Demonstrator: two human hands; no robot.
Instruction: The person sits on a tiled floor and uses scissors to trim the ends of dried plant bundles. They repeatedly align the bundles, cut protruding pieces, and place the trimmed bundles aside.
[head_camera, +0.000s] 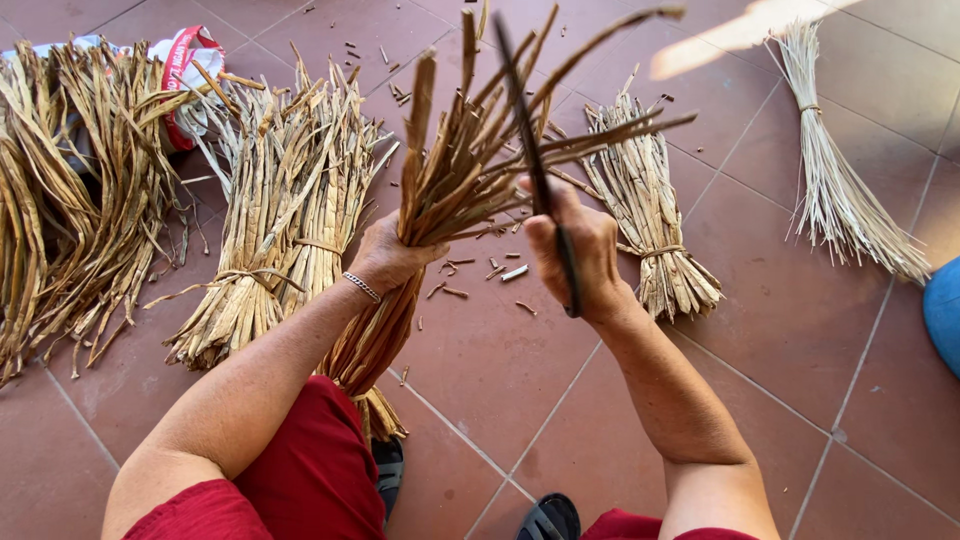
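My left hand (392, 257) grips a bundle of dried brown reed strips (455, 165) around its middle. The bundle stands tilted, its lower end (372, 350) by my knee and its top fanning out towards the camera. My right hand (575, 255) is closed on a long dark blade-like tool (535, 165) that runs up across the fanned tips of the bundle. A thin bracelet sits on my left wrist.
Tied bundles of dried strips lie on the red floor tiles: a big loose pile (70, 190) at left, one (275, 215) beside my left arm, one (645, 215) right of my hand, a pale thin sheaf (830, 170) far right. Cut bits (505, 272) litter the tiles. A blue object (943, 312) at right edge.
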